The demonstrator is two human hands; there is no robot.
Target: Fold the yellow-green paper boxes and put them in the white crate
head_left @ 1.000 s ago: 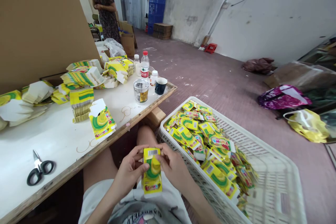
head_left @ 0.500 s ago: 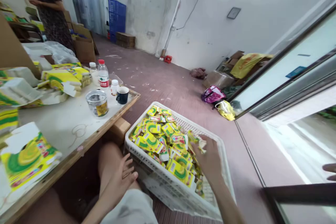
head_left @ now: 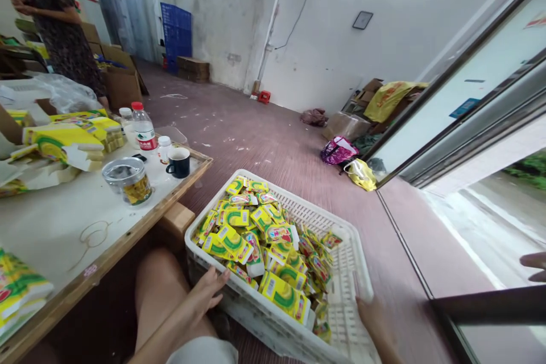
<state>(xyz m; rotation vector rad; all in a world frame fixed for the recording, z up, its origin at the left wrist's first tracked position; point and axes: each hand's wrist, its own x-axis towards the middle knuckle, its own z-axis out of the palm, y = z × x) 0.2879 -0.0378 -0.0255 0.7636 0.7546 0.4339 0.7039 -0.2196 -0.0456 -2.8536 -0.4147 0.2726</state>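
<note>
Right grip [head_left: 370,314] has moved from cartons [head_left: 281,291] to basket rim [head_left: 361,256].

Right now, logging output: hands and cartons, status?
Left hand open at near rim of white basket; right hand by its right side. Yellow cartons inside. Table at left.

Yellow boxes [head_left: 279,233] are piled in a white plastic basket [head_left: 347,284], with left hand [head_left: 206,290] and right hand [head_left: 367,308] at its sides.

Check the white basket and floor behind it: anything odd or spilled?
The yellow packets lie jumbled at all angles in the white basket, heaped unevenly toward its left. Pale flecks dot the floor beyond; scraps or marks, I can't tell.
</note>
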